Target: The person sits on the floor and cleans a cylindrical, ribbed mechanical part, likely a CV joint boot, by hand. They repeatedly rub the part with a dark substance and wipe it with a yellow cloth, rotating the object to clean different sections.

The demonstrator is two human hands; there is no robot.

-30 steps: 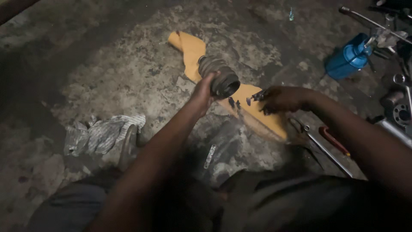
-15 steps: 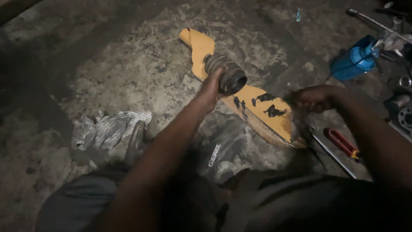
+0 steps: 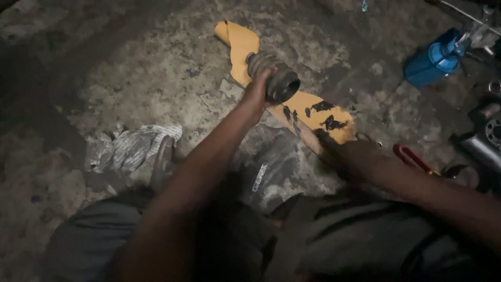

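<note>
Concrete floor point(image 3: 130, 78), stained; left hand point(image 3: 257, 94) grips ribbed boot point(image 3: 274, 78), seemingly rubber.

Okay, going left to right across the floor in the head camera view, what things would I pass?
Crumpled striped rag → left hand gripping the ribbed rubber boot → grease-smeared yellow cardboard → red-handled tool → blue can → metal part at the right edge. The right hand is too dark to place.

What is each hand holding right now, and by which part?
The left hand grips the ribbed rubber boot around its side, near the wide open end. The right hand rests low by the yellow cardboard; whether it holds anything cannot be told.
</note>
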